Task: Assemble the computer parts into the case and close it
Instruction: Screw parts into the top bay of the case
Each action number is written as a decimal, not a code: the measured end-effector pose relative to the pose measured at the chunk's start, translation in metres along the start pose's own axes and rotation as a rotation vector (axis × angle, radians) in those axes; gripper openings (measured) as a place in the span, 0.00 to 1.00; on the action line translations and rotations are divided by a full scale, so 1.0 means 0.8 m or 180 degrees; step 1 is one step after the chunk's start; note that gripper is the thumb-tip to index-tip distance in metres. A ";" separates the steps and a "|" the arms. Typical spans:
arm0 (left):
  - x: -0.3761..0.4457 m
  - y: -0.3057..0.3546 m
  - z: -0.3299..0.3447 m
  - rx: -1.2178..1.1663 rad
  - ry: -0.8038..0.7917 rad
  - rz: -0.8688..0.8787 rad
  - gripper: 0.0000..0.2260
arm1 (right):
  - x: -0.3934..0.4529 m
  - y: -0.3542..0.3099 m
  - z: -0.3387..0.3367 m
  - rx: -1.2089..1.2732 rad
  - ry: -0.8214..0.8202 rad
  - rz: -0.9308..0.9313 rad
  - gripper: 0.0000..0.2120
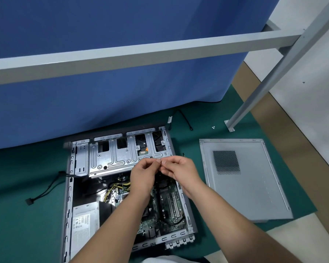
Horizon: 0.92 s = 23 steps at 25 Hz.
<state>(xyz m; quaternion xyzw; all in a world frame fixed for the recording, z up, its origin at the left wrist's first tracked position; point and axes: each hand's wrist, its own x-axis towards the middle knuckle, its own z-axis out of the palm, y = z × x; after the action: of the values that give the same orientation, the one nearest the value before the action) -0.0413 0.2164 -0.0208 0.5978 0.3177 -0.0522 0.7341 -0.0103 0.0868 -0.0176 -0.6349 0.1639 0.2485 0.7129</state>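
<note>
Grey sheet steel is making up the computer case (68, 196), which is lying open on its side on a green mat (17, 215) in front of a blue curtain (103, 73). Inside it, a ribbed drive cage (110, 158) is spanning the far end, a silver power supply (85, 223) is sitting in the near left corner, and a green motherboard (167, 204) with white expansion slots is filling the right half, with yellow and black wires (116, 188) bunching between them. The power supply's white label is carrying print too small to read.

Both hands are hovering over the middle of the case. The left hand (142, 177) and right hand (180, 171) are meeting fingertip to fingertip, fingers curled, pinching something very small between them; what it is cannot be told.

To the right of the case, apart from it, the side panel (254, 186) is lying flat with its perforated vent patch facing up. A black cable (185, 118) is lying on the mat beyond the case, two small screws (213, 127) are resting near the foot of a grey metal frame (254, 95), and another black cable (44, 192) with a connector is trailing out from the case's left side.
</note>
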 end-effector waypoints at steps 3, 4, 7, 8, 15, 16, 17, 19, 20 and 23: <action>0.005 0.000 -0.001 -0.0040 0.0051 0.0001 0.03 | 0.015 -0.021 -0.023 -0.0566 -0.0049 -0.0442 0.07; 0.007 0.000 -0.003 -0.0068 0.0040 -0.0017 0.03 | 0.023 -0.030 -0.039 -0.0762 0.0154 -0.0660 0.07; 0.013 -0.001 -0.008 -0.0168 -0.0005 -0.0120 0.04 | 0.046 -0.033 -0.100 -0.1632 0.1090 -0.0659 0.05; 0.014 -0.002 -0.009 -0.0177 -0.0001 -0.0147 0.04 | 0.051 -0.021 -0.115 -0.2205 0.1159 -0.0367 0.07; 0.020 -0.006 -0.015 -0.0342 0.0079 -0.0271 0.03 | 0.052 0.075 -0.133 -0.3812 0.0807 0.1101 0.14; 0.021 -0.005 -0.015 -0.0345 0.0079 -0.0268 0.03 | 0.051 0.080 -0.129 -0.3825 0.0837 0.1080 0.13; 0.021 -0.005 -0.015 -0.0345 0.0075 -0.0269 0.03 | 0.050 0.082 -0.125 -0.3823 0.0854 0.1063 0.11; 0.021 -0.004 -0.014 -0.0364 0.0057 -0.0287 0.04 | 0.048 0.082 -0.119 -0.3816 0.0862 0.1054 0.08; 0.020 -0.003 -0.013 -0.0391 0.0042 -0.0299 0.04 | 0.047 0.078 -0.117 -0.3798 0.0860 0.1028 0.08; 0.016 0.005 -0.015 -0.0626 -0.0090 -0.0317 0.04 | 0.037 0.053 -0.109 -0.3249 0.1008 0.0358 0.09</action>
<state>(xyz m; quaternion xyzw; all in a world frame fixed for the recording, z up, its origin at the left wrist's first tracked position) -0.0340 0.2326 -0.0252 0.5056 0.3402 -0.0657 0.7901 -0.0025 0.0083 -0.0810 -0.9207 0.1616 0.2357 0.2658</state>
